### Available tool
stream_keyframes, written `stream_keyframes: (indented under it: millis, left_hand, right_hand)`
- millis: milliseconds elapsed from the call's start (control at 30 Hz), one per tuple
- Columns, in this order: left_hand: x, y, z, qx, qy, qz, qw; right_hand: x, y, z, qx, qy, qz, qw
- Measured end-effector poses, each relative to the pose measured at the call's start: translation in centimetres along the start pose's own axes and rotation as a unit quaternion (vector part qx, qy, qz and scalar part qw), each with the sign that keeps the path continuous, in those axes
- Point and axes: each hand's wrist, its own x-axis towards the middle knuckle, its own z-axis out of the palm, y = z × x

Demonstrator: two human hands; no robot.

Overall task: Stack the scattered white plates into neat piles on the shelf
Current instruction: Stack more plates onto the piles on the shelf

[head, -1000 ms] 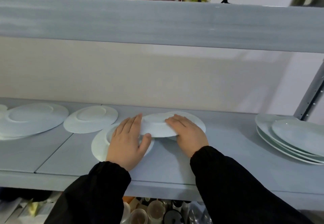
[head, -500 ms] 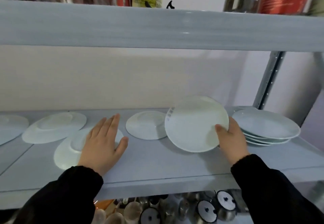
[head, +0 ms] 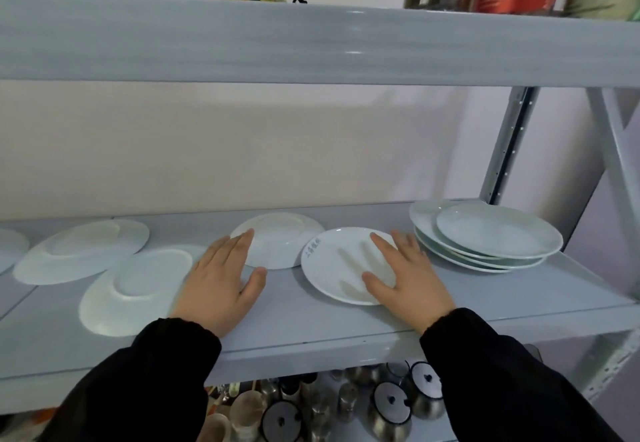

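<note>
Currently right hand (head: pixel 408 285) flat, fingers straight, on face-up plate (head: pixel 329 265) lying level; left hand (head: pixel 221 282) flat on shelf (head: pixel 311 324).

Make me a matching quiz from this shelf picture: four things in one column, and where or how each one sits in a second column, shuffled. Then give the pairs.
Things
1. plate with printing
2. plate pile
3. front-left plate
4. metal pots

Places or states
A. one level below the plates
B. upside down, foot ring showing
C. far right, beside the shelf post
D. face up, beneath the right hand

Pairs: 1-D, 2-C, 3-B, 4-A
</note>
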Motion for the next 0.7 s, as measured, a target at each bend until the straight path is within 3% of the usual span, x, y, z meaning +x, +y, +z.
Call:
stream_keyframes:
  millis: [267,700]
  left_hand:
    - [0.0,-0.2,0.5,-0.009,-0.015,-0.002,1.0]
    - [2.9,0.1,2.0,0.006,-0.031,0.044,0.999]
  right_hand:
    - [-0.7,0.3,-0.6,-0.097,-0.018,-0.034,0.994]
    - [-1.7,1.8,-1.0,-0.075,0.127,-0.042,0.988]
